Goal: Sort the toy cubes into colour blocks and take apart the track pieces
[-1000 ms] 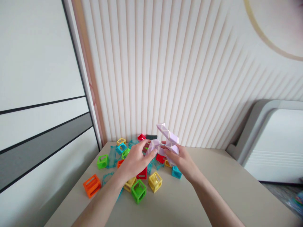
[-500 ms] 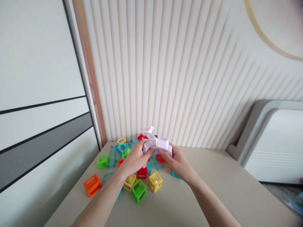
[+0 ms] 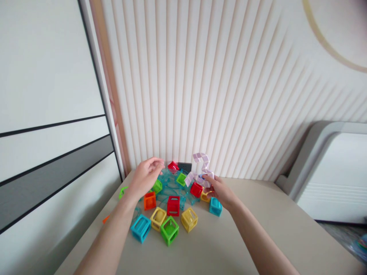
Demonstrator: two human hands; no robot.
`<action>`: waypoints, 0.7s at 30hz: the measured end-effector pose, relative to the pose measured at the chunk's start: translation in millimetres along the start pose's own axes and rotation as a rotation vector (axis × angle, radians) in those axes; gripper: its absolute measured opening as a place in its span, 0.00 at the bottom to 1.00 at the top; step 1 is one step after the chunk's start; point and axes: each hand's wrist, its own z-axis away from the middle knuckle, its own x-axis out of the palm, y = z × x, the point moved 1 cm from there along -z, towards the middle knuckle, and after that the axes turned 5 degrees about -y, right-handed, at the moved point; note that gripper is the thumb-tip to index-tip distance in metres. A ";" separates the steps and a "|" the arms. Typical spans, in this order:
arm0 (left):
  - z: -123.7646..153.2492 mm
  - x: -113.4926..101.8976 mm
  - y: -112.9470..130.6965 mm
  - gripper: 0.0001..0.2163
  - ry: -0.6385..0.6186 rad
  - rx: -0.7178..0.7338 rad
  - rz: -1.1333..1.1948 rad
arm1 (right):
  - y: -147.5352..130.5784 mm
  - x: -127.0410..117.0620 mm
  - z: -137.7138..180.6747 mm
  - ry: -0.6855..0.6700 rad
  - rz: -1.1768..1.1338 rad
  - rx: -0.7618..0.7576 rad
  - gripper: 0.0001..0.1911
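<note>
My right hand is closed on the lower end of a pale purple twist-snake toy, whose upper part curls up above the blocks. My left hand hovers apart from it to the left, fingers loosely curled and holding nothing, above a green hollow cube and an orange one. Below the hands lies a heap of hollow plastic cubes: a red one, a yellow one, a green one and a blue one.
The beige table meets a ribbed wall behind the heap. Clear teal plates lie under the cubes, and a dark block sits by the wall. A white appliance stands at the right.
My left hand has let go of the purple toy and moved left and up. The toy, held by the right hand alone, now has a curled shape. A blue cube now shows at the front left.
</note>
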 end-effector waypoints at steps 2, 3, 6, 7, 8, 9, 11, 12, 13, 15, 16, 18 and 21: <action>0.4 -0.4 0.8 0.17 -0.008 0.008 0.012 | 5.8 2.5 -4.3 -0.026 -0.060 0.035 0.07; 0.7 -0.5 1.1 0.17 -0.013 0.015 0.019 | 8.8 3.8 -6.7 -0.040 -0.090 0.055 0.09; 2.3 -1.2 2.5 0.16 -0.025 0.034 0.034 | 17.3 7.8 -13.6 -0.079 -0.165 0.123 0.15; 3.1 -1.5 3.4 0.16 -0.029 0.041 0.034 | 19.8 9.3 -15.6 -0.087 -0.182 0.140 0.17; 4.1 -1.7 4.6 0.16 -0.035 0.047 0.033 | 22.0 10.9 -17.4 -0.093 -0.197 0.155 0.18; 5.3 -1.9 6.2 0.16 -0.041 0.052 0.031 | 23.8 12.5 -19.0 -0.099 -0.207 0.166 0.19; 8.0 -2.0 10.1 0.16 -0.048 0.059 0.028 | 26.0 15.3 -21.6 -0.115 -0.217 0.185 0.20; 9.5 -2.0 12.4 0.17 -0.049 0.063 0.023 | 26.2 16.2 -22.5 -0.124 -0.216 0.192 0.21; 11.1 -1.9 14.7 0.17 -0.047 0.069 0.014 | 25.8 16.6 -23.1 -0.133 -0.212 0.196 0.22; 14.4 -1.3 19.1 0.16 -0.048 0.084 -0.021 | 23.7 16.0 -23.6 -0.139 -0.195 0.182 0.22; 15.9 -0.7 21.1 0.15 -0.051 0.090 -0.041 | 22.5 15.0 -23.5 -0.134 -0.182 0.162 0.21; 18.6 2.0 24.7 0.15 -0.056 0.109 -0.062 | 21.2 12.6 -22.8 -0.106 -0.140 0.105 0.16; 23.3 10.8 29.3 0.14 -0.047 0.170 -0.073 | 23.9 10.0 -21.0 -0.046 -0.017 0.022 0.14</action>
